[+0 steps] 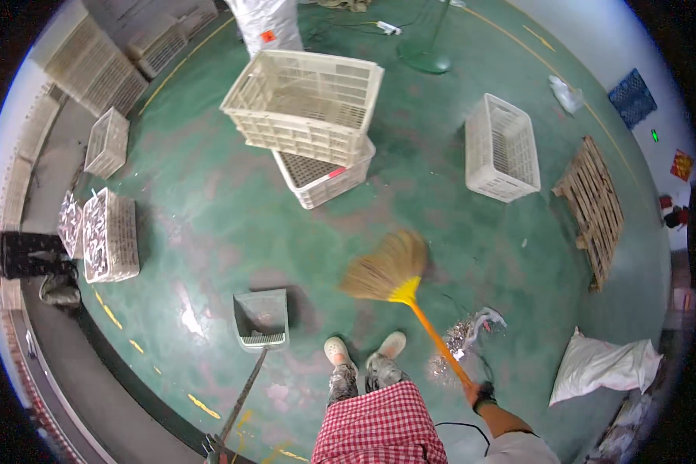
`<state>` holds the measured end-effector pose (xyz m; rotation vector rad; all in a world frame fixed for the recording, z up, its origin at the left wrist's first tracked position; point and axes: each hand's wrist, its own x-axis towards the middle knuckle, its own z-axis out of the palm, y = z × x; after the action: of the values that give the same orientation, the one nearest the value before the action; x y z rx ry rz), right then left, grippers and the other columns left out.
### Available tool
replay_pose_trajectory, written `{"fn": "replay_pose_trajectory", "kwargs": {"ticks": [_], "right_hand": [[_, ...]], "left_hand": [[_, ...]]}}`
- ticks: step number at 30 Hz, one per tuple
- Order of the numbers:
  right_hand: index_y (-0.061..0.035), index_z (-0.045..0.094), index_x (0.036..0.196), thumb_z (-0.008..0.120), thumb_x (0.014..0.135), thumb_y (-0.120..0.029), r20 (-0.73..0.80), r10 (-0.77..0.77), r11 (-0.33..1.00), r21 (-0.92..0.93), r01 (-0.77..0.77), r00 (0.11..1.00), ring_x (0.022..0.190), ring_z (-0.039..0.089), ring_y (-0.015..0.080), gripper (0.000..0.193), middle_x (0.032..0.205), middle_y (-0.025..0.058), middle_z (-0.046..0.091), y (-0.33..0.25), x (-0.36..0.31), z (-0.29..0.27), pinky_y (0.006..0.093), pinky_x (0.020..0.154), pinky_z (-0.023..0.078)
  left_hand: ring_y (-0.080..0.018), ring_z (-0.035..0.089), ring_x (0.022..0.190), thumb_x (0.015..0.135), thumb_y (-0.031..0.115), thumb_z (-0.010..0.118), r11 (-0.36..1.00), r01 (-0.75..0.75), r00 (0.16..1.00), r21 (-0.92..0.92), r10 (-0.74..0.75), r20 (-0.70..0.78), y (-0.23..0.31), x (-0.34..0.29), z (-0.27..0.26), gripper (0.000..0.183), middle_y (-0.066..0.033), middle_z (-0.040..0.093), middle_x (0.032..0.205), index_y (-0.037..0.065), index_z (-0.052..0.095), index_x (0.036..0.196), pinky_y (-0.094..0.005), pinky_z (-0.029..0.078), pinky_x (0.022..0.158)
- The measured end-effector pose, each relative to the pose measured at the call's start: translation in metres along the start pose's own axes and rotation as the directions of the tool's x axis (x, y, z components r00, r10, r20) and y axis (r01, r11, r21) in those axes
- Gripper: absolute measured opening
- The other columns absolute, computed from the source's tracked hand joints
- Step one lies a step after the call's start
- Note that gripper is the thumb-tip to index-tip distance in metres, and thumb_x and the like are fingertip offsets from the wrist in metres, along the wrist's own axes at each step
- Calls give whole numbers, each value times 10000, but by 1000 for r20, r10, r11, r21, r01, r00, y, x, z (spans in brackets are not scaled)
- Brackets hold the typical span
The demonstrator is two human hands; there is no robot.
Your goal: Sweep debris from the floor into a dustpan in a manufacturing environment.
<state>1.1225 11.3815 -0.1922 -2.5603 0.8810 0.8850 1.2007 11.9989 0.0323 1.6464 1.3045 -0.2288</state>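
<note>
My right hand (475,393) is closed around the orange handle of a broom (390,271). The broom's tan bristles fan out over the green floor ahead of my feet, to the right of centre. At the lower left edge, my left hand (215,445) shows only in part, closed on the dark handle of a long-handled dustpan (261,319). The grey pan lies on the floor left of my feet, with a little debris inside. A pile of shiny scraps (458,340) and a crumpled white plastic piece sit beside the broom handle, on the right.
Two stacked cream crates (305,100) stand ahead, with another crate (503,147) farther right. A crate of silvery scraps (110,236) is at left. On the right are a wooden pallet (591,209) and a white sack (603,367). A dark cable lies near my right leg.
</note>
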Motion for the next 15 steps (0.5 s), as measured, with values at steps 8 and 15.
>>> {"fn": "replay_pose_trajectory", "kwargs": {"ticks": [8,15], "right_hand": [[-9,565,779,419,809,-340,75,-44,990,-133,54,996,588,539,347,363,639,200,540,-36,49,-95,419,496,402],[-36,584,807,417,783,-432,-192,-50,990,-137,24,980,639,554,332,431,680,186,568,-99,220,-91,395,551,407]], "left_hand": [[-93,429,536,787,207,515,958,-188,979,215,200,-35,15,-29,66,336,-40,587,885,40,512,1079,-237,337,390],[-70,418,492,785,206,512,914,-150,987,377,158,9,86,-46,136,371,-39,575,965,55,463,1120,-217,330,346]]}}
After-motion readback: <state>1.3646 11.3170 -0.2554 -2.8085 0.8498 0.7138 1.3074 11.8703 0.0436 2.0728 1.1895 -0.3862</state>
